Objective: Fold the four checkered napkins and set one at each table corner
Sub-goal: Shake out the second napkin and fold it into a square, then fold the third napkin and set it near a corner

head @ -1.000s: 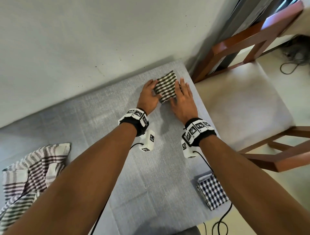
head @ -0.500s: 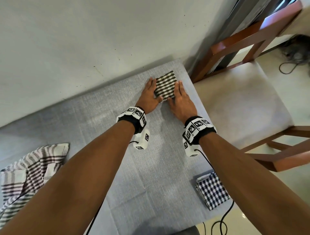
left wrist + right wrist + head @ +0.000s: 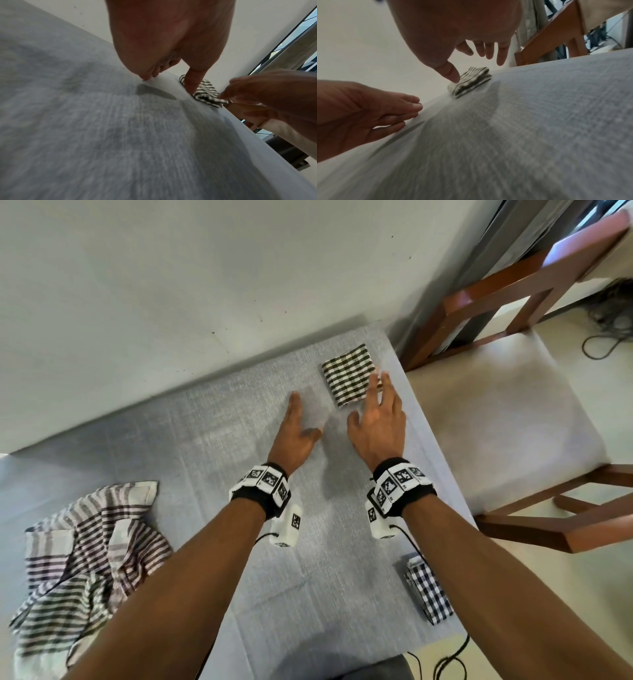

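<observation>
A folded black-and-white checkered napkin (image 3: 348, 375) (image 3: 205, 93) (image 3: 471, 81) lies flat at the far right corner of the grey table (image 3: 205, 446). Both hands hover just short of it, empty. My left hand (image 3: 297, 429) (image 3: 171, 75) is left of the napkin with straight fingers. My right hand (image 3: 378, 412) (image 3: 477, 58) has spread fingers above the napkin's near right edge. A second folded napkin (image 3: 428, 590), dark blue and white, sits at the near right corner, partly hidden by my right forearm. Unfolded striped and checkered cloths (image 3: 82, 556) lie heaped at the left.
A white wall (image 3: 205, 285) runs along the table's far edge. A wooden chair (image 3: 513, 412) with a pale seat stands right of the table. Black cables (image 3: 448, 662) hang below the near right corner.
Both hands have let go of the folded black-and-white napkin and drawn back toward me; the napkin stays at the far right corner.
</observation>
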`<action>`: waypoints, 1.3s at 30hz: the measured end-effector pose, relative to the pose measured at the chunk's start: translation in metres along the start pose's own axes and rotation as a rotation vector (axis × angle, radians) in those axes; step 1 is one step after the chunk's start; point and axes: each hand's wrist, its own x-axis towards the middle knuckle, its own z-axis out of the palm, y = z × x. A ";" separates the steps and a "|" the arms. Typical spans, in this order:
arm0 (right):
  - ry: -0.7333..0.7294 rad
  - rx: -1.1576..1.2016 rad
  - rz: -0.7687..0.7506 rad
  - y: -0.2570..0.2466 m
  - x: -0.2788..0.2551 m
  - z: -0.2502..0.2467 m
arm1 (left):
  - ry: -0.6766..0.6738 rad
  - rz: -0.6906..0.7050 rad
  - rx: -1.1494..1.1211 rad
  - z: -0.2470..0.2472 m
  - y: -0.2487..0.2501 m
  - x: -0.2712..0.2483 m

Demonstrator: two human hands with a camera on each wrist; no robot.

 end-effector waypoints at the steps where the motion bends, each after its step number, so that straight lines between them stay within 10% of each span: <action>1: -0.007 -0.022 -0.024 -0.007 -0.009 0.001 | 0.009 -0.002 -0.001 -0.003 -0.005 -0.011; 19: -0.360 -0.072 -0.400 -0.132 -0.183 0.049 | 0.510 0.028 0.282 -0.121 -0.131 -0.187; 39: -0.612 -0.241 -0.596 -0.270 -0.321 0.118 | 0.292 -0.293 0.514 -0.192 -0.269 -0.359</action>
